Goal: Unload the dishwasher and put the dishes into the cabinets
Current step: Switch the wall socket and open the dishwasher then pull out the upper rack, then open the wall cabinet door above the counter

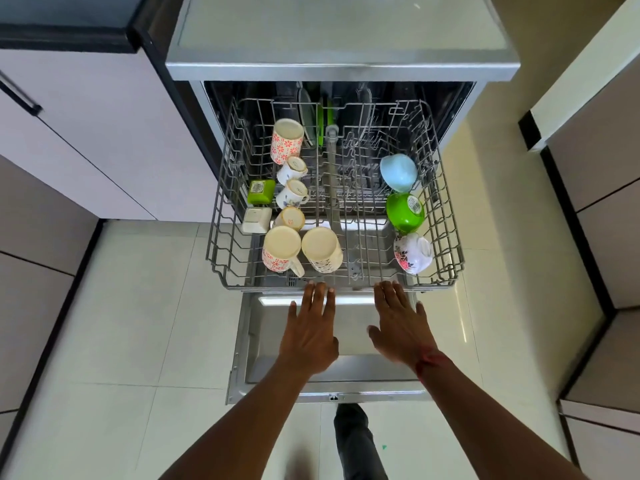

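Observation:
The dishwasher's upper wire rack (pixel 221 188) is pulled out over the lowered door (pixel 349 368). Upturned mugs stand on its left side: a red-flowered one (pixel 281 249), a white patterned one (pixel 322 250), another red-flowered one (pixel 286 140) and small cups (pixel 292 194). A green square dish (pixel 260 191) and a white one (pixel 255 220) lie at the far left. On the right lie a light blue bowl (pixel 398 172), a green bowl (pixel 405 211) and a flowered bowl (pixel 412 253). My left hand (pixel 310 327) and my right hand (pixel 398 323) are flat, fingers spread, fingertips at the rack's front edge, holding nothing.
Plates stand upright deep inside the dishwasher (pixel 313 116). Pale cabinets (pixel 86 133) line the left, with more cabinets (pixel 595 209) on the right. The floor is light tile (pixel 138 323). My leg (pixel 356 441) shows below the door.

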Demonstrator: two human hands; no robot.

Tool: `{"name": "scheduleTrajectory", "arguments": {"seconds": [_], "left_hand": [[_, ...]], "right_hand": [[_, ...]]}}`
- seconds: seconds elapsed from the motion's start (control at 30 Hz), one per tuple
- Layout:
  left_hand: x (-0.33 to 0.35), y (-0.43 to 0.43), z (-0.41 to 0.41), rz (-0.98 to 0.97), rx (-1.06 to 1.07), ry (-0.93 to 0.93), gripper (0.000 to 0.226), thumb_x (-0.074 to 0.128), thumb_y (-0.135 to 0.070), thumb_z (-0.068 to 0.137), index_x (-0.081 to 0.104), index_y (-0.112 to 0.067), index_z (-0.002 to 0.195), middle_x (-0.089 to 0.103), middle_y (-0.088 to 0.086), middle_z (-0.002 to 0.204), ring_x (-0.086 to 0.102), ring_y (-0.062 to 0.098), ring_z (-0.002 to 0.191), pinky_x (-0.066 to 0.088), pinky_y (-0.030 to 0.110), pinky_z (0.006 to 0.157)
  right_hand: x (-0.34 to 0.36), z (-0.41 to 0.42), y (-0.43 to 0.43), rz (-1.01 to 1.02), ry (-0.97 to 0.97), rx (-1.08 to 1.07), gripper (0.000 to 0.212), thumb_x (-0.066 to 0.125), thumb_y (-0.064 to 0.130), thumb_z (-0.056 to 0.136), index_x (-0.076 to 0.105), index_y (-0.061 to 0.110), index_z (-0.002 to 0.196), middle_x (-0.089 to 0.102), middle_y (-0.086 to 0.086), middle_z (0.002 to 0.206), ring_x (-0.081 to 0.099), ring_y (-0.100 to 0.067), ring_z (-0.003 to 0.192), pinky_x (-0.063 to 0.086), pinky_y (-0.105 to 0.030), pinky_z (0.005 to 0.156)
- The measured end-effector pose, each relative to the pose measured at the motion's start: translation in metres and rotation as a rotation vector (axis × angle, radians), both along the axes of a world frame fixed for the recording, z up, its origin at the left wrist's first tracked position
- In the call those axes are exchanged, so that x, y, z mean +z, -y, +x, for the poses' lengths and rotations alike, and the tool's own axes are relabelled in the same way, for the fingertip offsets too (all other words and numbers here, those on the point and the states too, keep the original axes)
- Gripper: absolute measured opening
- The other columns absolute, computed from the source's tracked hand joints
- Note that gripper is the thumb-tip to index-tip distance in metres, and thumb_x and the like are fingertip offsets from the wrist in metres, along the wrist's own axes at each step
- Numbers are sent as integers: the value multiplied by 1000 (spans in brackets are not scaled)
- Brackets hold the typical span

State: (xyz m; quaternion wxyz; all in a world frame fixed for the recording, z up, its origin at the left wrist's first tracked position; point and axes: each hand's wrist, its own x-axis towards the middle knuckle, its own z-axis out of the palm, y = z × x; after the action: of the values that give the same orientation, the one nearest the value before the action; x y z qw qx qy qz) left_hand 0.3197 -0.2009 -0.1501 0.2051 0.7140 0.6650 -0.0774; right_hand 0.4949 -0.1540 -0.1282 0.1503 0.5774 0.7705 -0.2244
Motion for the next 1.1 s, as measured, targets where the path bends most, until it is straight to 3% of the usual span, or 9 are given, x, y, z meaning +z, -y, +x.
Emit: {"name": "scheduleTrajectory", "arguments": {"seconds": [0.37, 0.5, 0.63, 0.73, 0.8, 0.87, 0.97, 1.1], "left_hand": [[12, -3, -4, -119, -10, 80, 83, 50, -35, 94, -5, -17, 154, -17, 8, 161, -17, 29, 147, 12, 56, 117], [36, -9, -19, -178, -18, 121, 86, 50, -34, 96, -12, -19, 153, -23, 7, 159, -18, 27, 147, 13, 54, 117], [73, -22, -35, -139, -13, 110, 85, 49, -34, 96, -12, -19, 153, -22, 10, 159, -13, 31, 148, 21, 55, 116], [94, -32, -46, -76, -30, 57, 78, 42, -39, 99, -9, -18, 154, -15, 11, 161, -9, 31, 148, 23, 57, 115], [119, -39, -54, -38, 1, 50, 69, 29, -47, 101, -6, -20, 154, -13, 9, 162, -9, 28, 149, 21, 57, 116], [146, -50, -63, -16, 33, 43, 66, 17, -53, 100, -6, -22, 154, -15, 4, 161, -14, 24, 148, 14, 55, 118], [181, -65, -76, 76, 56, 2, 71, -3, -61, 91, -11, -26, 153, -20, 0, 160, -19, 19, 147, 7, 51, 120], [223, -98, -115, 258, 63, -54, 72, -17, -63, 87, -16, -29, 150, -21, 1, 159, -20, 21, 146, 0, 47, 120]], "right_hand": [[15, -1, -2, -56, -21, -7, 74, 41, 33, 97, -2, 14, 154, -8, -2, 163, -9, -18, 149, 6, -55, 119], [39, -4, -7, 3, -45, 49, 71, 34, 40, 101, -5, 13, 154, -12, -3, 162, -12, -18, 148, 5, -54, 119], [72, -21, -21, 58, -104, 93, 78, 6, 59, 92, -1, 12, 154, -6, -5, 162, -6, -18, 150, 8, -53, 119], [93, -35, -33, 159, -152, 130, 99, -16, 69, 83, 18, 6, 152, 20, -12, 160, 21, -27, 147, 25, -54, 114], [111, -43, -43, 198, -174, 143, 93, -9, 63, 90, 37, 3, 144, 41, -16, 149, 41, -32, 137, 39, -57, 104], [129, -51, -57, 233, -180, 139, 80, 7, 58, 97, 46, 2, 140, 47, -17, 144, 47, -34, 132, 44, -58, 98], [152, -64, -84, 313, -207, 180, 70, 29, 52, 94, 46, 3, 141, 43, -17, 148, 43, -34, 135, 41, -59, 99], [185, -82, -116, 377, -256, 214, 70, 34, 49, 91, 39, 4, 144, 35, -16, 153, 37, -32, 139, 38, -58, 105]]}}
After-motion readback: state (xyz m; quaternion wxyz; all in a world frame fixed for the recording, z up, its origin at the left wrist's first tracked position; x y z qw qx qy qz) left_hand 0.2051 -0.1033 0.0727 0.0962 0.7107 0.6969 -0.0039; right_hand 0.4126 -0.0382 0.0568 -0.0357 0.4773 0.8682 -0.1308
